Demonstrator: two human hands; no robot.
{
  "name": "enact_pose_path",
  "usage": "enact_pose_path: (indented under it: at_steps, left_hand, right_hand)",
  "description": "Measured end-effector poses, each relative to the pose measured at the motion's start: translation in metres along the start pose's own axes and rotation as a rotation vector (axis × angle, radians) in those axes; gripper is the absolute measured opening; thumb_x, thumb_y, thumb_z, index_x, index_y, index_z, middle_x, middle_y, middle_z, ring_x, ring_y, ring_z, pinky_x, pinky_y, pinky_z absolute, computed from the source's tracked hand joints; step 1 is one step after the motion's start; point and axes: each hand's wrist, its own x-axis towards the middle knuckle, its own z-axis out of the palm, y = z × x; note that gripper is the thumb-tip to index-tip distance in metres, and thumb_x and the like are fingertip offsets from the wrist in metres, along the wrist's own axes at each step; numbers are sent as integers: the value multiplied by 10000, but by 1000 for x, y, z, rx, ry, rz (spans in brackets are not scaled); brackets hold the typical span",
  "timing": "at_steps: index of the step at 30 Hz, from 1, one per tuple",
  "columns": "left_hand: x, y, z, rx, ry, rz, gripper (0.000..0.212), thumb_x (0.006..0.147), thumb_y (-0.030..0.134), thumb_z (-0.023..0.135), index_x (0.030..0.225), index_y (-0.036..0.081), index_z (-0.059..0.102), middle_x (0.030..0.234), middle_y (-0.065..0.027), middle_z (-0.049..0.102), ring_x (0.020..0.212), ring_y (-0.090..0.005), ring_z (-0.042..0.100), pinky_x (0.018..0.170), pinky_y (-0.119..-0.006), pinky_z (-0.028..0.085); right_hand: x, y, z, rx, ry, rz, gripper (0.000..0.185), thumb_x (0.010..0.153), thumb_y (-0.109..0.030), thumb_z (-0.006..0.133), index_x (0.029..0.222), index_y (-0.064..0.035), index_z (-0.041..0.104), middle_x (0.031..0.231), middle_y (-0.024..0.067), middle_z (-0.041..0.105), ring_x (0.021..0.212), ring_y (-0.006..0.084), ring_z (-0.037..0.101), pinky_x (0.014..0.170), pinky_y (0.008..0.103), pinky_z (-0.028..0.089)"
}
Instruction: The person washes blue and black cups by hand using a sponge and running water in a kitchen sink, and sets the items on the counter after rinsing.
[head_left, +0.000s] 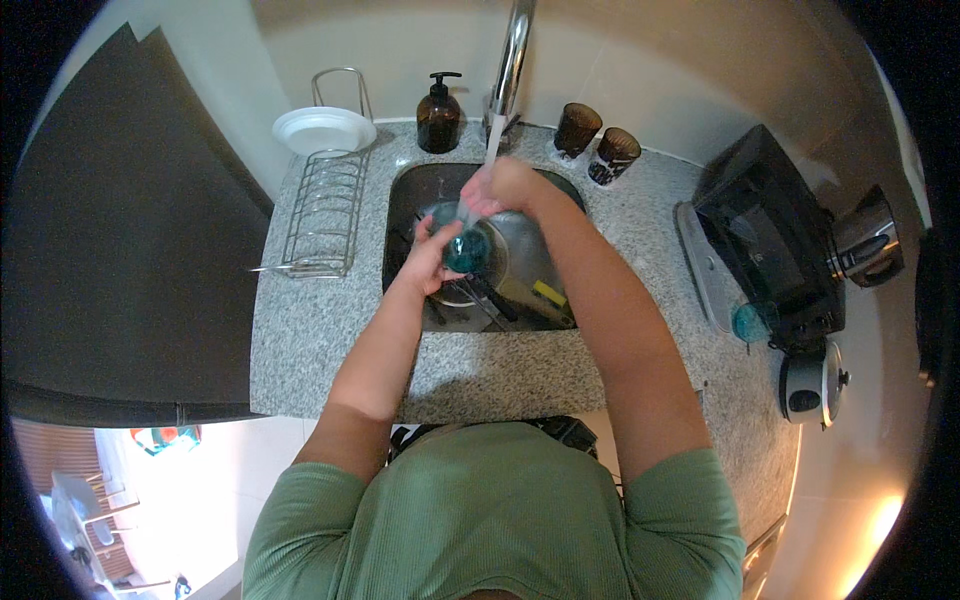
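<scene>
My left hand grips a teal drinking glass over the sink, its rounded end turned toward me. Water runs from the chrome faucet onto my right hand, which reaches in above the glass. No object shows in that hand; its fingers are blurred by the stream. Below the glass, the stainless-steel sink holds dark-handled utensils and a yellow sponge. Another bluish, clear vessel lies partly hidden behind my left fingers.
A wire dish rack with a white plate stands left. Behind the sink are an amber pump bottle and two brown glasses. At right are a black microwave, a kettle, a teal glass and a cooker.
</scene>
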Motion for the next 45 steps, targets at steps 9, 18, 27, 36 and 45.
enact_pose_path:
  at_steps: [9,18,27,36,45]
  left_hand:
    - [10,-14,-2,640,-281,627,1029,554,170,836,1361,145,199,1249,-118,401,1099,-271,425,953,-380,330]
    - [12,3,-11,-24,-7,130,789,771,657,461,1358,174,251,1223,-101,378,1103,-298,363,900,-524,289]
    - [14,3,-15,43,-39,59,840,762,706,393,1377,156,239,1262,-102,333,1143,-330,343,915,-575,280]
    - [7,3,-9,64,-85,0,798,744,705,425,1302,141,339,1335,-130,256,1126,-343,347,907,-568,302]
    - [11,1,-10,44,-101,-47,779,804,673,361,1339,110,297,1310,-160,339,1138,-367,376,907,-573,321]
  right_hand:
    - [9,53,14,-907,89,-504,321,628,-256,728,823,-16,642,758,155,629,717,284,619,676,364,477]
    - [-26,39,17,-839,216,-445,252,622,-188,729,801,-35,640,720,181,604,686,324,606,638,391,465]
    - [-26,39,16,-847,221,-511,277,613,-188,736,824,-34,640,727,195,600,705,351,599,648,394,471]
    - [-20,36,18,-849,219,-498,299,600,-219,740,809,-29,642,730,193,601,708,342,604,651,398,470]
    - [-17,37,13,-903,236,-466,319,607,-242,736,835,-36,648,747,189,607,702,338,605,643,390,471]
